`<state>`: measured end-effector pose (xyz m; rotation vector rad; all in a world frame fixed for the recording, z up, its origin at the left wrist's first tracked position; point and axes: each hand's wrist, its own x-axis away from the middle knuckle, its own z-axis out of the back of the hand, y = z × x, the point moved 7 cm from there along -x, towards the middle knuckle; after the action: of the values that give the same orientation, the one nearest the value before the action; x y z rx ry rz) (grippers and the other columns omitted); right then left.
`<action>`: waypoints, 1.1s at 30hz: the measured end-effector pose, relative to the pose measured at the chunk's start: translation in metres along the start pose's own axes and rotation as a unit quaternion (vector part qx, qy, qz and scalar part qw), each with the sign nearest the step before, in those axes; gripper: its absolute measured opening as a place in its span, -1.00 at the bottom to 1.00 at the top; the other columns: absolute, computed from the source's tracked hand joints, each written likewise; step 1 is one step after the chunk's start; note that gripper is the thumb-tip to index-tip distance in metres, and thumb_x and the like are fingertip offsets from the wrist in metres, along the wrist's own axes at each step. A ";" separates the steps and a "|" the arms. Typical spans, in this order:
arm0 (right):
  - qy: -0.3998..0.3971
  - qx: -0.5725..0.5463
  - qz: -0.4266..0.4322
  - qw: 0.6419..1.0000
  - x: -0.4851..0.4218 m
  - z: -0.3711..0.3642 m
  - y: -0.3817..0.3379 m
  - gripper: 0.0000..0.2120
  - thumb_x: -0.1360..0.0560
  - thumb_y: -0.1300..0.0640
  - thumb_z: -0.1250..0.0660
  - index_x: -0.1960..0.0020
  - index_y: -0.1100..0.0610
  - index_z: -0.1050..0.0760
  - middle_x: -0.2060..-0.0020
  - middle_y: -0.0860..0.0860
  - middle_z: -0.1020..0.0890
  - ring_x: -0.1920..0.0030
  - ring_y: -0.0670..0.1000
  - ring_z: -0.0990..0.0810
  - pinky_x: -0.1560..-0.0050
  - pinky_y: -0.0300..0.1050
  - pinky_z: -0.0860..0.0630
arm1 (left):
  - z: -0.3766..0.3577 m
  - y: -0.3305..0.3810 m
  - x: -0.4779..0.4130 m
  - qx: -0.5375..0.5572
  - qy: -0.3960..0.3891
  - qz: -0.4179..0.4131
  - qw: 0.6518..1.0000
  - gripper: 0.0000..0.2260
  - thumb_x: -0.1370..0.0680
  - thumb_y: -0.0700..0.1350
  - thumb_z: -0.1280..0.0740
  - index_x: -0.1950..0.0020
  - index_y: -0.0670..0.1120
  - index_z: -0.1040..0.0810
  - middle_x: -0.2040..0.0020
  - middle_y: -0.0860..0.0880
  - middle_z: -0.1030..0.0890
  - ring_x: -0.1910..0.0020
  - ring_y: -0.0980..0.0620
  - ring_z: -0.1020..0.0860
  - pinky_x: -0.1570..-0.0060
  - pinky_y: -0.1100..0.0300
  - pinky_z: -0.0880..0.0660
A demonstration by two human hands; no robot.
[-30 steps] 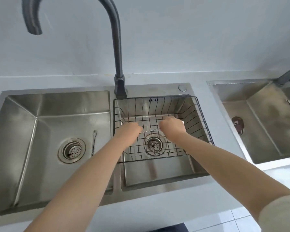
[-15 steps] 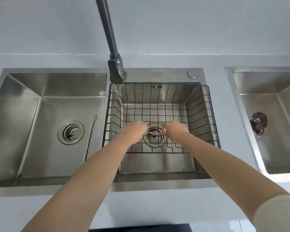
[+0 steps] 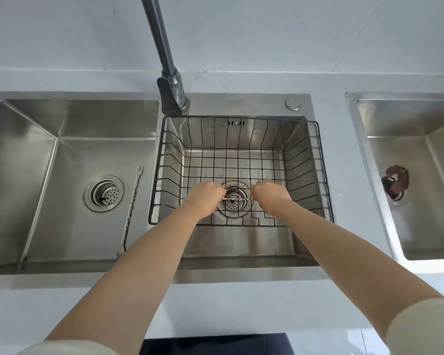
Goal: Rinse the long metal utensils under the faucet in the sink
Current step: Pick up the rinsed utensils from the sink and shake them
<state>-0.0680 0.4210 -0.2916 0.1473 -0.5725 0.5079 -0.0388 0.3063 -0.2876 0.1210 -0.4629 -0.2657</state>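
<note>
Twisted fork (image 3: 133,204) in sink (image 3: 69,139)

We reach both bare forearms forward and down, sleeves pushed up. Our left hand (image 3: 205,195) and right hand (image 3: 270,193) are fisted, fingers curled inward, knuckles facing each other, slightly apart.

Wire basket (image 3: 303,160) walls ring the right basin, open only from above. Faucet (image 3: 171,80) neck rises at its rear left corner. Left basin (image 3: 31,175) open, save a long fork (image 3: 133,206) along its right side.
</note>
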 end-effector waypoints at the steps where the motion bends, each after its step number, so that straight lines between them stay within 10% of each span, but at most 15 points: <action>1: 0.006 0.004 0.005 1.000 0.002 0.002 -0.001 -0.62 -0.47 0.46 -0.15 -0.25 0.23 -0.39 -0.20 0.13 -0.48 -0.27 0.13 -0.39 -0.12 -0.04 -0.42 | 0.001 -0.001 0.000 -0.002 0.002 0.002 1.000 -0.77 -0.47 -0.44 -0.15 0.01 -0.23 -0.53 0.00 -0.16 -0.59 -0.01 -0.16 -0.55 0.06 0.01 -0.51; 20: 0.068 0.000 0.031 0.997 -0.001 0.022 -0.010 -0.66 -0.49 0.43 -0.17 -0.23 0.21 -0.37 -0.14 0.12 -0.49 -0.19 0.14 -0.43 -0.02 -0.03 -0.43 | 0.034 -0.032 0.024 -0.027 0.058 0.039 0.997 -0.71 -0.44 -0.48 -0.14 -0.02 -0.24 -0.53 0.07 -0.15 -0.52 -0.01 -0.16 -0.53 0.19 0.10 -0.40; 33: -0.035 0.029 0.004 0.999 0.016 -0.009 0.011 -0.65 -0.46 0.47 -0.11 -0.15 0.18 -0.44 -0.10 0.11 -0.54 -0.07 0.15 -0.54 0.09 -0.07 -0.43 | -0.010 0.000 0.006 -0.037 0.002 -0.003 0.999 -0.77 -0.53 -0.35 -0.18 -0.08 -0.19 -0.57 -0.10 -0.12 -0.60 -0.09 -0.13 -0.56 -0.03 0.02 -0.54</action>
<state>-0.0576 0.4393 -0.2905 0.2181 -0.6274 0.5285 -0.0291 0.3049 -0.2939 0.0504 -0.4474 -0.2879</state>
